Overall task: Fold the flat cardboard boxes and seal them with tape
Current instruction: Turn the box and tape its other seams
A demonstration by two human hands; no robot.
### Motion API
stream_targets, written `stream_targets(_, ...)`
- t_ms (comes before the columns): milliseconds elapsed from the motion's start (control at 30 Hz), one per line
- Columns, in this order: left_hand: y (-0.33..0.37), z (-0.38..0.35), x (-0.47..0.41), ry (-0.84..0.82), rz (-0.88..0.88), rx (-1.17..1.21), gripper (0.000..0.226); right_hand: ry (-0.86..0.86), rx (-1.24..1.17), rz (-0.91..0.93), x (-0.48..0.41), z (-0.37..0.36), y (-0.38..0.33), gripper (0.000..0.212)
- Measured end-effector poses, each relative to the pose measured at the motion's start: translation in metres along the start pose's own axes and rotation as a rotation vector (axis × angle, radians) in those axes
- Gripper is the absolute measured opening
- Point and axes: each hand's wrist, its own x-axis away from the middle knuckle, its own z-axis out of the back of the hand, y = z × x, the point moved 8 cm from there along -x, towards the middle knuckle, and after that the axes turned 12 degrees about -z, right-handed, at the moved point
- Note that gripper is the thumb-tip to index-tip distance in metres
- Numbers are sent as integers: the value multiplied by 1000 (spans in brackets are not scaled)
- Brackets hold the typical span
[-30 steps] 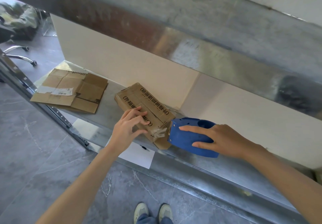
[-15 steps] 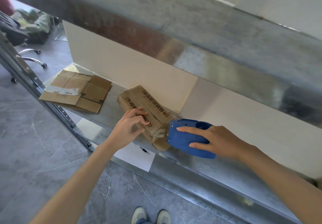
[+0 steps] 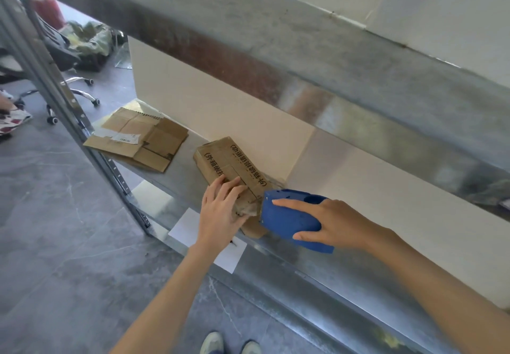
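A folded brown cardboard box with black printed characters lies on the metal shelf. My left hand presses flat on its near end, fingers spread over crinkled clear tape. My right hand grips a blue tape dispenser whose front edge touches the box's near right end. A flat unfolded cardboard box with a white label lies further left on the shelf.
An upper shelf beam hangs over the work area. A slotted upright post stands at the left. A white sheet of paper hangs at the shelf's front edge. An office chair base stands behind; my shoes show below.
My left hand has flattened onto the box's near end over the tape. The dispenser stays at the box's right end. The camera has shifted, so everything sits further right in view.
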Motion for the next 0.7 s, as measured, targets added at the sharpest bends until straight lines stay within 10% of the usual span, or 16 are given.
stream_targets(700,-53,17,33,-131,70,553,50,-106,-84,197,-18,-3,-30,65)
